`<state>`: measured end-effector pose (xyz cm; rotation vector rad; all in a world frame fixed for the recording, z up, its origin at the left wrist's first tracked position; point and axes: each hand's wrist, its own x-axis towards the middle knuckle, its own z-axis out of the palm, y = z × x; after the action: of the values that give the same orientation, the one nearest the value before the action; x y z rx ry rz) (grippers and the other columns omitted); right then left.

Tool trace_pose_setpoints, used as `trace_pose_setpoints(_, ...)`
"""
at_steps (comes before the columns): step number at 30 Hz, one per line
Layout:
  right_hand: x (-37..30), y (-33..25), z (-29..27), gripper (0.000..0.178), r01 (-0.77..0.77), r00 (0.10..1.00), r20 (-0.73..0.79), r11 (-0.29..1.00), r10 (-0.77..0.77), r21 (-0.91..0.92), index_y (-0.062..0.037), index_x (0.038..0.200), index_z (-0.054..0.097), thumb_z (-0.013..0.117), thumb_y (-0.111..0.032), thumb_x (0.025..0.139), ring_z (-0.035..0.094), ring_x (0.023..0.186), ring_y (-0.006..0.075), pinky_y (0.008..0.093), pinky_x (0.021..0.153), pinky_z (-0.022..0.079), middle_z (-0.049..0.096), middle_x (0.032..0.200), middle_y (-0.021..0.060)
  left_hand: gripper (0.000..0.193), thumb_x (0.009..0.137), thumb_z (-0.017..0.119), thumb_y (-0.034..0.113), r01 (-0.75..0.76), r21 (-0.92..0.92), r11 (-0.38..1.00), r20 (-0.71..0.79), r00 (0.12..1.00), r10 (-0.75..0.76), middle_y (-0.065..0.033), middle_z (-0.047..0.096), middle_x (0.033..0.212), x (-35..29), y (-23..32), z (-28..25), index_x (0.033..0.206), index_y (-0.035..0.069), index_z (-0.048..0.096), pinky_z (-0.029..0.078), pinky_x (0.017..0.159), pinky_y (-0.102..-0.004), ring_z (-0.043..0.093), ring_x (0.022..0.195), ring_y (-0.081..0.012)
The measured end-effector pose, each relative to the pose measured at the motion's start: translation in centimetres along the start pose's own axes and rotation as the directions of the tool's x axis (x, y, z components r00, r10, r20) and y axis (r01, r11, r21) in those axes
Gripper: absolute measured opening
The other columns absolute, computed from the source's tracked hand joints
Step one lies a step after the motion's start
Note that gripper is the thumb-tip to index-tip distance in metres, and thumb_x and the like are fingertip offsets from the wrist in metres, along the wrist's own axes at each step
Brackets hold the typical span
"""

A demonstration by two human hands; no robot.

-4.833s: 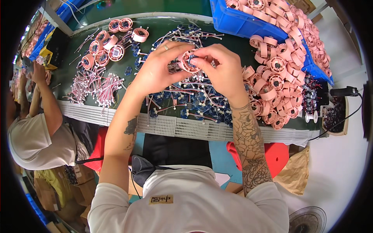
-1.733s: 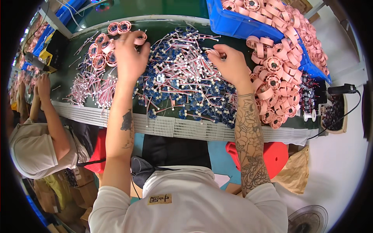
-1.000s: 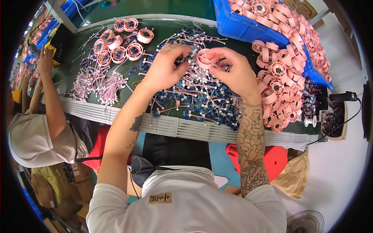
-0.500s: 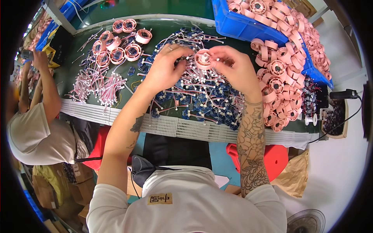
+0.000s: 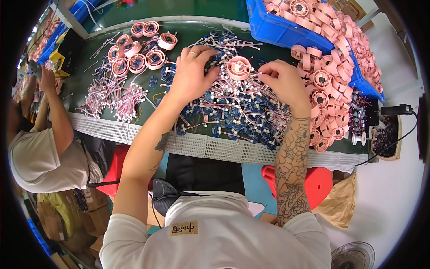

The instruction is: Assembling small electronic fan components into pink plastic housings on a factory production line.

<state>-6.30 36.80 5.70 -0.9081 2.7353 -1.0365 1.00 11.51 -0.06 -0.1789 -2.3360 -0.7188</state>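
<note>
A pink round housing (image 5: 238,68) with a hub inside rests on the heap of wired circuit boards, between my hands. My left hand (image 5: 193,74) is curled at its left, with a small dark circuit board (image 5: 213,62) between thumb and fingers. On the other side, my right hand (image 5: 283,81) has thumb and forefinger pinched on the white connector end of a thin cable (image 5: 256,74). The cable's other end is lost near the housing. Under and around both hands spread blue circuit boards (image 5: 251,119) with white-and-red cables.
Pink housings with boards fitted (image 5: 136,62) stand at the back left, above a bundle of cables (image 5: 114,99). More pink rings (image 5: 323,96) are piled at the right, beside a full blue crate (image 5: 286,33). White perforated strip (image 5: 201,147) lines the front edge. A co-worker's arm (image 5: 56,105) is at left.
My right hand has moved right and slightly down, away from the pink housing. The housing has shifted slightly right and now sits apart from the fingers. My left hand has barely moved.
</note>
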Motion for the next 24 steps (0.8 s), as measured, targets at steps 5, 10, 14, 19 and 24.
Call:
trace_pose_setpoints(5, -0.3, 0.5, -0.2, 0.024, 0.059, 0.998, 0.008, 0.997, -0.058, -0.042, -0.0025, 0.097, 0.072, 0.077, -0.014, 0.077, 0.063, 0.075, 0.0223, 0.0339, 0.070, 0.051, 0.063, 0.085, 0.0102, 0.023, 0.083, 0.073, 0.021, 0.018, 0.078, 0.997, 0.072, 0.997, -0.023, -0.0067, 0.066, 0.114, -0.2, -0.3, 0.1, 0.102, 0.009, 0.073, 0.040, 0.094, -0.0447, 0.054, 0.113, -0.0317)
trace_pose_setpoints(10, 0.0, 0.2, -0.1, 0.023, 0.064, 0.998, -0.005, 0.998, -0.064, -0.025, -0.0028, 0.096, 0.073, 0.078, -0.014, 0.077, 0.062, 0.075, 0.0209, 0.0326, 0.069, 0.051, 0.062, 0.084, 0.0091, 0.017, 0.084, 0.073, 0.018, 0.064, 0.048, 0.997, 0.063, 0.996, -0.067, -0.0053, 0.068, 0.110, 0.0, -1.0, -0.2, 0.099, 0.009, 0.073, 0.041, 0.088, -0.0440, 0.057, 0.107, -0.0293)
trace_pose_setpoints(14, 0.1, 0.4, -0.1, 0.021, 0.088, 0.996, -0.031, 0.996, -0.088, 0.027, -0.0037, 0.096, 0.073, 0.077, -0.014, 0.078, 0.061, 0.073, 0.0187, 0.0312, 0.069, 0.050, 0.062, 0.083, 0.0078, 0.014, 0.083, 0.074, 0.012, -0.020, -0.111, 0.994, -0.107, 0.994, 0.008, -0.0081, 0.071, 0.093, 0.8, -0.5, -1.2, 0.095, 0.005, 0.072, 0.051, 0.077, -0.0379, 0.065, 0.088, -0.0285)
trace_pose_setpoints(19, 0.2, 0.5, 0.0, 0.024, 0.079, 0.995, -0.071, 0.995, -0.074, 0.060, -0.0031, 0.099, 0.073, 0.078, -0.015, 0.079, 0.061, 0.075, 0.0179, 0.0302, 0.070, 0.050, 0.063, 0.086, 0.0072, 0.015, 0.089, 0.073, 0.011, 0.363, -0.426, 0.829, 0.001, 0.916, -0.400, -0.0042, 0.071, 0.087, 0.9, 0.3, -2.4, 0.099, 0.001, 0.069, 0.051, 0.066, -0.0254, 0.063, 0.072, -0.0100)
trace_pose_setpoints(24, 0.8, -0.2, 1.7, 0.054, 0.314, 0.932, -0.193, 0.949, -0.307, 0.008, -0.0049, 0.123, 0.065, 0.083, -0.025, 0.075, 0.063, 0.104, 0.0275, 0.0362, 0.089, 0.050, 0.066, 0.118, 0.0103, 0.016, 0.091, 0.070, 0.009, 0.339, -0.608, 0.718, -0.028, 0.895, -0.446, -0.0019, 0.069, 0.087, 0.9, -1.2, -1.6, 0.104, 0.001, 0.067, 0.050, 0.068, -0.0234, 0.061, 0.074, -0.0076)
